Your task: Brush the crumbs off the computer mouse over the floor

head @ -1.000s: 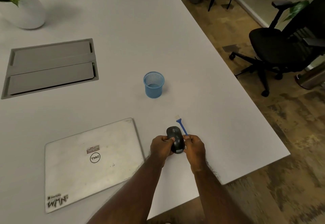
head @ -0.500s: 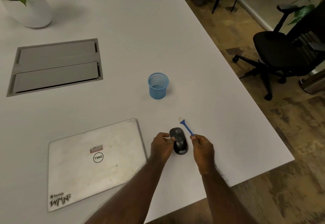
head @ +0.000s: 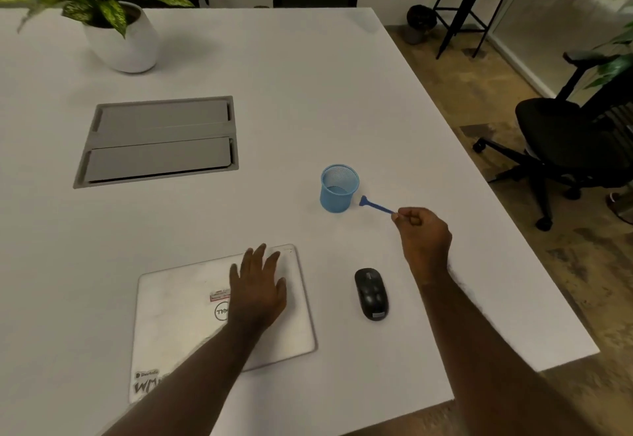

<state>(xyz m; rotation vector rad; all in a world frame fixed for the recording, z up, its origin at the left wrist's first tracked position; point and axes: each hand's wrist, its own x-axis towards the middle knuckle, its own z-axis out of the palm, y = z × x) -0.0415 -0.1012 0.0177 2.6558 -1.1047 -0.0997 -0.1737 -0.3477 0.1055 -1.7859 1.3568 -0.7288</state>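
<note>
Head view: the mouse lies free on the white surface at lower centre. The right hand pinches the blue brush, its head just beside the blue mesh cup, which looks empty. The left hand is spread flat above the laptop. Risk, as I judge it: the brush knocks the light cup over, or crumbs land on the surface rather than the floor.

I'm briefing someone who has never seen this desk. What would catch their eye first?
Probably the right hand, raised over the white table and pinching a small blue brush whose head points at the blue mesh cup. Next, the black mouse lying alone near the table's front edge, between the two arms. The left hand hovers open over the closed silver laptop.
</note>
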